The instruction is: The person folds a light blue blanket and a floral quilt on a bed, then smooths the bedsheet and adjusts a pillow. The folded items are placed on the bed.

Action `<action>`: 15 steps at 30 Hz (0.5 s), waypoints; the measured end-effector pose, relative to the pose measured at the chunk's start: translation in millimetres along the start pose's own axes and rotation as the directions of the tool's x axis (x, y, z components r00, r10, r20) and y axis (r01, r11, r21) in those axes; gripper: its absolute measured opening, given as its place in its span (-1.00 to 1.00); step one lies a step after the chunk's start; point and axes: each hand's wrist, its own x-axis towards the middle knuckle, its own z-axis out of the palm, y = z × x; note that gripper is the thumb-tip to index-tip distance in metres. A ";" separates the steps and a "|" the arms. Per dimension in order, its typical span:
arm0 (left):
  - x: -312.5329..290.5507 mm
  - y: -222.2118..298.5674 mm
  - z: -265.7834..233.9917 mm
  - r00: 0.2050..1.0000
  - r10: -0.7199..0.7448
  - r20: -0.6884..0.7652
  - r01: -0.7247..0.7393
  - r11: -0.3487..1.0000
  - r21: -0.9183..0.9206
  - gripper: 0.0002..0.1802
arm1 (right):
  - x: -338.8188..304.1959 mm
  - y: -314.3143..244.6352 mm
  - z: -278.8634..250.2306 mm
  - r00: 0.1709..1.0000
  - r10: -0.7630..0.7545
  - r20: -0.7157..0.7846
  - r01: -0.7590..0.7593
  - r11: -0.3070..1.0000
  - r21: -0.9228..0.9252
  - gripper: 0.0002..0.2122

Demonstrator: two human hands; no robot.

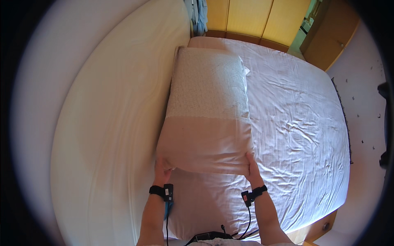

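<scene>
A pale pink pillow point(201, 139) hangs between my two hands at its near end, over the bed. My left hand point(163, 171) grips the near left corner, its fingers curled round the cloth. At the near right corner my right hand point(252, 167) is closed on the same pillow, thumb on top and the other fingers mostly hidden. Beyond it lies a patterned, lighter section point(208, 80); whether this is a second pillow or the same case I cannot tell. Each wrist wears a black strap with a small box.
A wrinkled pale sheet point(299, 131) covers the bed. Along the left runs a cream headboard point(98, 135). Yellow cabinet doors point(246, 18) stand at the far end, with a brown door point(330, 35) at the far right. Clothes point(200, 16) hang at the back. Black cables run from my wrists.
</scene>
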 end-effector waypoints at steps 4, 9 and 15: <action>0.0 0.9 -5.2 0.960 0.248 0.131 -0.234 0.965 -0.116 -0.57 | -8.6 -14.4 -1.8 0.997 -0.036 0.066 0.041 0.996 -0.082 -0.66; 16.7 -23.4 -44.5 0.978 0.172 -0.118 -0.183 0.979 -0.088 -0.63 | -7.6 18.7 -63.4 0.975 0.007 -0.224 -0.083 0.940 -0.332 -0.74; 25.0 -28.1 -59.5 0.974 0.135 -0.180 -0.172 0.963 -0.209 -0.64 | -5.6 21.1 -92.1 0.981 0.041 -0.191 -0.071 0.986 -0.153 -0.86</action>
